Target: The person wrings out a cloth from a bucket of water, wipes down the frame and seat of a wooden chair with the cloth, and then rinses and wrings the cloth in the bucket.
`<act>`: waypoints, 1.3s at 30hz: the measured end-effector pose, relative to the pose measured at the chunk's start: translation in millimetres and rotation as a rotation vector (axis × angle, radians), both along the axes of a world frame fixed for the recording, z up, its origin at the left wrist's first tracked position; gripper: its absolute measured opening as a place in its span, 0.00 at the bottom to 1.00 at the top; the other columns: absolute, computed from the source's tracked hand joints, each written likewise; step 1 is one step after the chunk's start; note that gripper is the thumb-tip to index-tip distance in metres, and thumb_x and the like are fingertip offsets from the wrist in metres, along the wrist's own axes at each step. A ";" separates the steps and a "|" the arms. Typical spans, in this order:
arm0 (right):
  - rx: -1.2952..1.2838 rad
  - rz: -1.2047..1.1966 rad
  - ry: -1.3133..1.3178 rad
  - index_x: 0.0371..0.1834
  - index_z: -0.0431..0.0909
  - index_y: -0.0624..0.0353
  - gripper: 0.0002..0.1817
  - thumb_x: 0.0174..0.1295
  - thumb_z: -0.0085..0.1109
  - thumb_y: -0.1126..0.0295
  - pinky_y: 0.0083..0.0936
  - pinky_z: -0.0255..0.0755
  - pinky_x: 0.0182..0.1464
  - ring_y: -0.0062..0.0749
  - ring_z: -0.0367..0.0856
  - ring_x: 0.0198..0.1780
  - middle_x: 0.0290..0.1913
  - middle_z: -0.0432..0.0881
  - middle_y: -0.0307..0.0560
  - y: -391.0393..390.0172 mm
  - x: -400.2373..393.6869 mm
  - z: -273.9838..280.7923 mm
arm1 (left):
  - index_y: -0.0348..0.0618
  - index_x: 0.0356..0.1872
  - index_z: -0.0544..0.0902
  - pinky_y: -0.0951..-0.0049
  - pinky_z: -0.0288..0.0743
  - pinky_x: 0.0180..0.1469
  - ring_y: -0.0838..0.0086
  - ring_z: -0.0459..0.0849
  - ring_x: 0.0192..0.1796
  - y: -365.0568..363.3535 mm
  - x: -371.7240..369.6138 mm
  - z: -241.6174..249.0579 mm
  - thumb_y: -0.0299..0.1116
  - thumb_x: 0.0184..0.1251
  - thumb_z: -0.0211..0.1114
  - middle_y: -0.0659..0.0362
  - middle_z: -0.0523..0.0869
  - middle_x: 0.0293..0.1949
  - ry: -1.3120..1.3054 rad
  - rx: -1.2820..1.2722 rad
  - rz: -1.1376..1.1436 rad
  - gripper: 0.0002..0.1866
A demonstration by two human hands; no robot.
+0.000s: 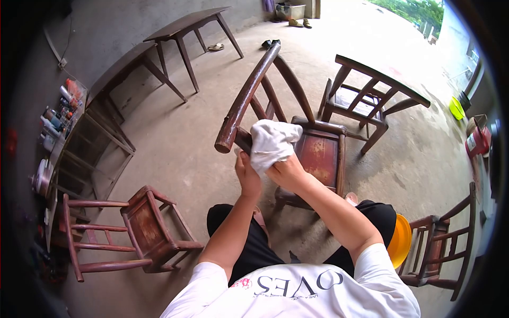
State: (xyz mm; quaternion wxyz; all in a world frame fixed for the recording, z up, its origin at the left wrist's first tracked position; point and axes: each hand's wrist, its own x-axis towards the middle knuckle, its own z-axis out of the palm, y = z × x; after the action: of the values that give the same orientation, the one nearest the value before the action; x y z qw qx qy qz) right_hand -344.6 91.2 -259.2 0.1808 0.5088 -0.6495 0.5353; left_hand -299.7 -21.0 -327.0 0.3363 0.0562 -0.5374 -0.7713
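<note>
On the bare concrete floor [212, 119], directly ahead of our knees, stands the wooden chair [319, 151] we have at hand, its back leaning up toward us and its seat beyond. Around it we count three more chairs: one close behind, a printed sheet [354, 102] on its seat; a reddish one [149, 222] to our left; a dark one [440, 245] to our right. These, with our trousered legs [368, 216] to either side, crowd the space about the work. A yellow basin [401, 241] sits just beside our right knee. Along the grey wall we see two dark tabletops [193, 24] on slanting legs, and nearer, at the left, a cluttered tabletop [79, 114] bearing bottles [53, 124]. Shoes [295, 23] rest by the far wall.

Our right grip [286, 170] is closed on a crumpled white cloth [271, 142], soft and bunched against the chair's back; its fingertips are hidden. Our left grip [247, 174] is at the back just beside the cloth; we cannot tell what it grasps. The top rail [249, 98] is thick, rounded and glossy, with a blunt cut end; the seat panel is flat, its red-brown finish worn to pale patches.
</note>
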 end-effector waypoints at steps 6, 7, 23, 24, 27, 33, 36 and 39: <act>0.002 -0.166 0.178 0.36 0.76 0.56 0.07 0.57 0.54 0.66 0.43 0.68 0.38 0.50 0.76 0.39 0.35 0.77 0.51 -49.3 -18.0 10.0 | 0.43 0.55 0.68 0.73 0.61 0.51 0.76 0.70 0.48 -28.7 0.8 37.0 0.58 0.71 0.40 0.61 0.73 0.45 0.140 0.021 0.363 0.28; -0.001 -0.167 0.171 0.36 0.76 0.56 0.07 0.57 0.54 0.66 0.43 0.68 0.38 0.50 0.76 0.39 0.35 0.77 0.51 -52.7 -19.3 9.6 | 0.42 0.58 0.66 0.71 0.58 0.56 0.74 0.68 0.53 -26.4 3.5 59.2 0.61 0.69 0.38 0.59 0.72 0.49 0.240 0.011 0.331 0.32; 0.288 -0.257 -0.046 0.33 0.77 0.54 0.11 0.49 0.63 0.63 0.39 0.71 0.38 0.45 0.78 0.35 0.30 0.79 0.47 3.0 -5.6 -62.8 | 0.34 0.53 0.74 0.63 0.54 0.68 0.62 0.67 0.64 -41.1 -12.4 86.5 0.43 0.69 0.39 0.46 0.73 0.58 0.373 -0.312 -0.022 0.25; 0.270 -0.244 -0.131 0.33 0.77 0.53 0.10 0.50 0.62 0.64 0.39 0.71 0.39 0.46 0.78 0.36 0.30 0.79 0.47 10.2 -3.7 -82.2 | 0.34 0.53 0.74 0.63 0.54 0.68 0.62 0.67 0.64 -40.7 -12.5 86.3 0.43 0.69 0.39 0.46 0.73 0.58 0.378 -0.314 -0.029 0.25; 0.255 -0.259 -0.227 0.36 0.77 0.53 0.10 0.51 0.62 0.66 0.39 0.71 0.41 0.47 0.78 0.39 0.32 0.79 0.47 34.5 7.4 -109.0 | 0.34 0.51 0.75 0.64 0.53 0.68 0.62 0.68 0.64 -39.0 -13.3 87.6 0.43 0.69 0.39 0.47 0.74 0.58 0.389 -0.286 -0.028 0.24; 0.469 -0.276 -0.350 0.40 0.70 0.56 0.14 0.52 0.59 0.67 0.42 0.69 0.39 0.51 0.76 0.40 0.34 0.77 0.55 45.9 12.8 -101.3 | 0.35 0.47 0.78 0.64 0.54 0.68 0.62 0.69 0.63 -33.6 -13.6 89.0 0.42 0.68 0.40 0.48 0.75 0.56 0.398 -0.217 -0.018 0.23; 0.194 -0.263 -0.082 0.38 0.67 0.59 0.14 0.53 0.57 0.66 0.44 0.66 0.36 0.56 0.74 0.35 0.29 0.72 0.55 21.4 7.8 -57.7 | 0.36 0.44 0.78 0.64 0.55 0.67 0.62 0.70 0.61 -33.5 -18.0 88.5 0.43 0.67 0.40 0.48 0.76 0.55 0.436 -0.252 0.007 0.23; 0.202 -0.173 -0.111 0.37 0.68 0.60 0.13 0.52 0.57 0.68 0.43 0.64 0.36 0.55 0.72 0.35 0.30 0.71 0.55 -3.7 -5.6 -22.9 | 0.37 0.44 0.78 0.62 0.57 0.66 0.61 0.70 0.61 -33.0 -18.4 86.8 0.45 0.67 0.40 0.47 0.76 0.54 0.420 -0.258 0.041 0.23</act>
State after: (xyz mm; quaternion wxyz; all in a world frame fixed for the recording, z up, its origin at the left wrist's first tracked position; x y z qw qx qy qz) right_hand -350.3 87.5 -282.1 0.1379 0.4361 -0.7505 0.4770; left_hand -318.2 -54.0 -240.2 0.4606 -0.1380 -0.5484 -0.6842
